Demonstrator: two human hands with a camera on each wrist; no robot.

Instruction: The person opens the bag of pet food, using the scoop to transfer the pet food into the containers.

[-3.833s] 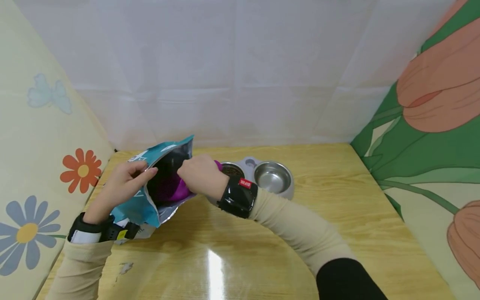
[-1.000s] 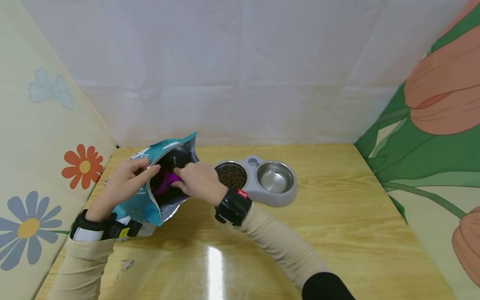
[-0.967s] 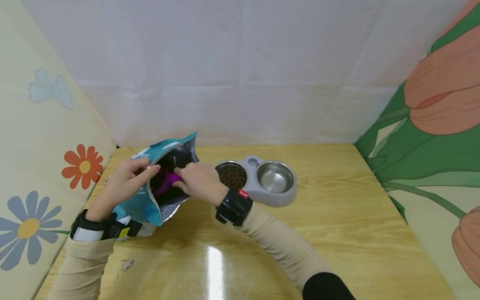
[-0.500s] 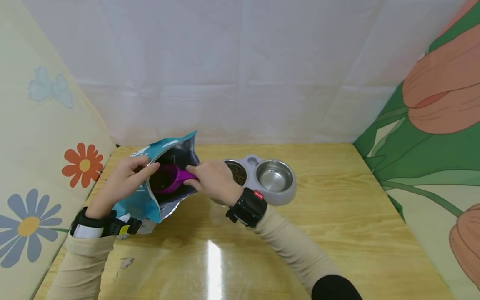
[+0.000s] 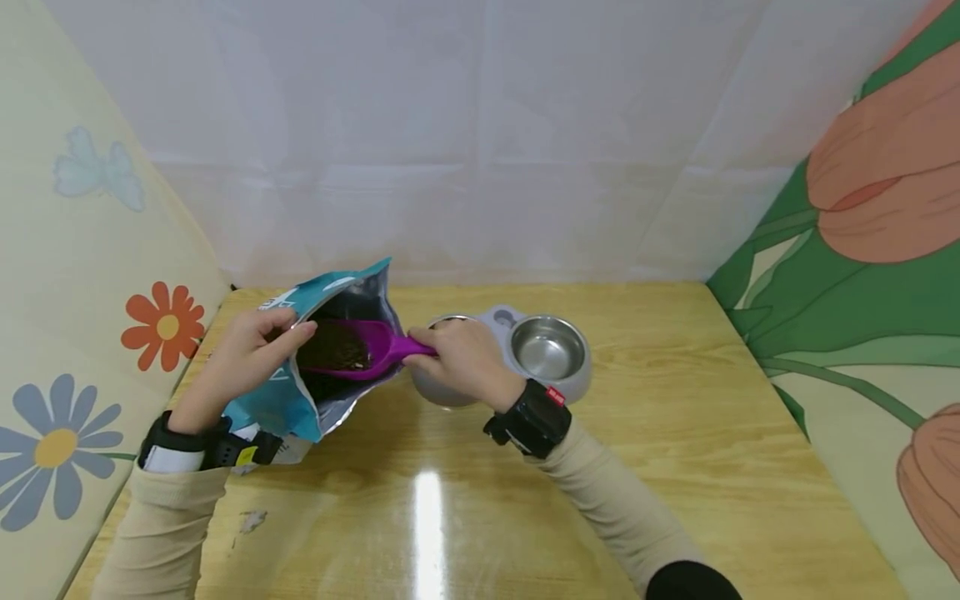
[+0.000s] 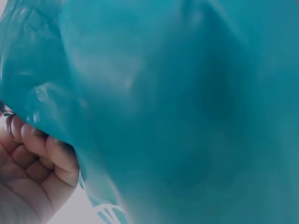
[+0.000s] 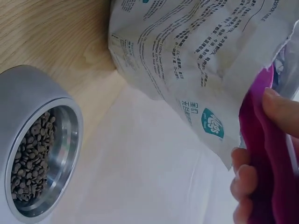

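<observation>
At the left, our left hand [image 5: 247,358] pinches the near edge of the blue bag's mouth, thumb turned over the rim and fingers curled outside it. The bag [image 5: 273,410] leans with its opening toward the right, so we do well to hold that edge firmly and wide, lest the mouth sag onto the load.

Next comes the purple scoop [image 5: 384,343]. Its deep end lies inside the bag's mouth, open side up and bearing brown kibble [image 5: 337,346]; its handle sticks out past the opening. Whether the scoop rests against the lower rim we cannot tell. In our judgement the step is drawing out a loaded scoop: we should bring it out level and slowly, clearing that rim before any turn of the wrist, since a tilt or a bump would likely spill pieces.

Farther right, our right hand [image 5: 468,358] grips the handle, fingers and thumb closed round it. A firm hold suits, as the weight sits out at the far end.

Behind that hand is the left bowl [image 7: 70,140], partly filled with kibble, as the right wrist view shows. Just beside it, the right bowl [image 5: 547,348] shows bare metal inside.
</observation>
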